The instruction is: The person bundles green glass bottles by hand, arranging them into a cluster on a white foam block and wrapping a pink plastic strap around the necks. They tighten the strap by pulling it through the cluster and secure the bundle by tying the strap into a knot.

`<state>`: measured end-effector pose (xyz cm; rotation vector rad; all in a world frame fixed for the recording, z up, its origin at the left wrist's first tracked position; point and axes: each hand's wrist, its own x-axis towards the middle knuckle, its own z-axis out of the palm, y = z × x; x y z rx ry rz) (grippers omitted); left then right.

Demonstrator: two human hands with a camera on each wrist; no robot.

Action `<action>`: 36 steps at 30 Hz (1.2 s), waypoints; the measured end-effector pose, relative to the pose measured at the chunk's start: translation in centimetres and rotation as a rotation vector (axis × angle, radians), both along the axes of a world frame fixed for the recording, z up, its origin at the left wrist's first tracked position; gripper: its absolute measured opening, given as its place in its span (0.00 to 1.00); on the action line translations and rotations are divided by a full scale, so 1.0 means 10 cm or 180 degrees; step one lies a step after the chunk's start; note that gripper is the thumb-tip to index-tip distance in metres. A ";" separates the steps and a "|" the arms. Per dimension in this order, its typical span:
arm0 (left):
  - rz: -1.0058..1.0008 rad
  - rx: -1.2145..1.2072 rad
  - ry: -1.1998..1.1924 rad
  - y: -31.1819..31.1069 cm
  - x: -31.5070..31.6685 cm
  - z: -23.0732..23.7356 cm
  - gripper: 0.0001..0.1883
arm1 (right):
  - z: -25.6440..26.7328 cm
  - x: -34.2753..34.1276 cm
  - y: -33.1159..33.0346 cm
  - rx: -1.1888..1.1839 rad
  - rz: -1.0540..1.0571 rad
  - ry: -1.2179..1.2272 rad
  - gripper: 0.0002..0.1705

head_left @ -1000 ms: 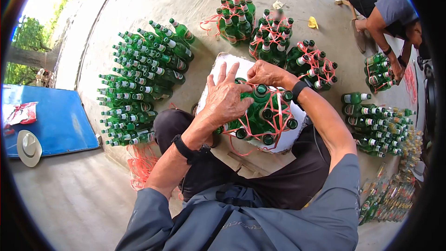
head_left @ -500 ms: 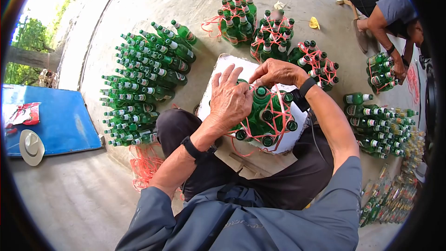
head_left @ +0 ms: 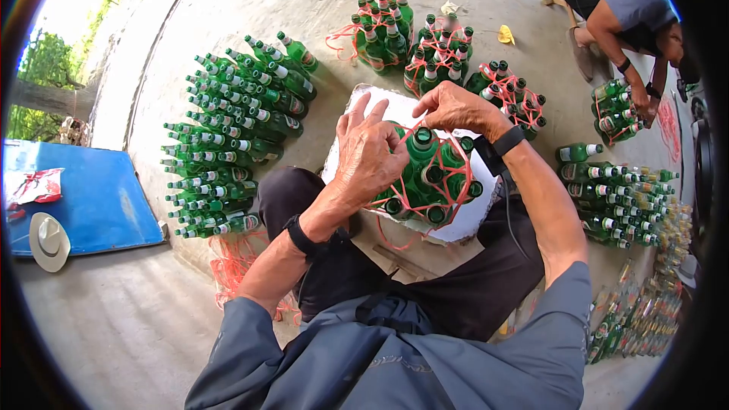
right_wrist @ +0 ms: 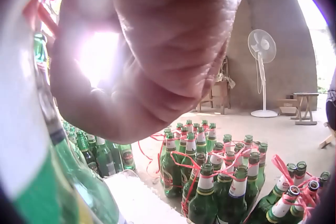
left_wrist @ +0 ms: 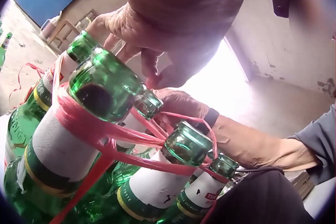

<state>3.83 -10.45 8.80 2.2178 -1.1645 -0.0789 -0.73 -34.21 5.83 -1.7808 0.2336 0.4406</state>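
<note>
A bundle of green glass bottles (head_left: 423,140) stands in front of me, pink plastic twine (head_left: 402,197) laced around the necks. Under it lies a white board (head_left: 351,115). My left hand (head_left: 366,153) is over the bundle's left side, thumb and forefinger pinching twine, other fingers spread. My right hand (head_left: 462,111) grips twine at the far side, its fingers curled. In the left wrist view, pink twine (left_wrist: 84,121) wraps the labelled necks, and both hands meet just behind the bottle tops. The right wrist view shows my curled thumb and finger close up, twine near their tips.
Twine-tied bottle bundles (head_left: 383,38) stand beyond the board. Many loose bottles (head_left: 243,106) stand at left, more (head_left: 607,197) at right. Loose pink twine (head_left: 235,262) lies by my left knee. Another person (head_left: 623,15) bends over bottles at far right. A fan (right_wrist: 261,50) stands farther off.
My right hand has lifted slightly, drawing twine up from the bundle. My left hand has stayed over the left side, its fingers shifting a little.
</note>
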 end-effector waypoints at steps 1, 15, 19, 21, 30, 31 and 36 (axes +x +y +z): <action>-0.0013 -0.0023 -0.0068 0.01 -0.01 0.01 0.06 | 0.09 -0.01 0.01 -0.0046 -0.0013 0.0026 0.21; 0.0716 0.0514 0.0983 0.04 -0.03 0.36 0.13 | 0.07 -0.17 0.17 -0.0358 -0.0316 -0.0638 0.14; 0.0635 0.0193 0.1600 0.14 -0.03 0.30 0.12 | -0.03 -0.14 0.16 -0.0625 -0.0328 -0.0903 0.10; 0.0614 -0.0198 0.2056 0.14 -0.07 0.27 0.11 | -0.04 -0.12 0.16 -0.0543 -0.0418 -0.0880 0.07; 0.0891 0.0157 0.3864 0.40 -0.15 0.44 0.08 | 0.02 -0.14 0.17 -0.0341 -0.0353 -0.0930 0.10; 0.0904 0.0080 0.3955 0.43 -0.13 0.39 0.08 | 0.01 -0.14 0.17 -0.0400 -0.0315 -0.0940 0.10; 0.0899 0.0298 0.3888 0.42 -0.13 0.42 0.08 | 0.02 -0.09 0.16 -0.0651 -0.0169 -0.0846 0.12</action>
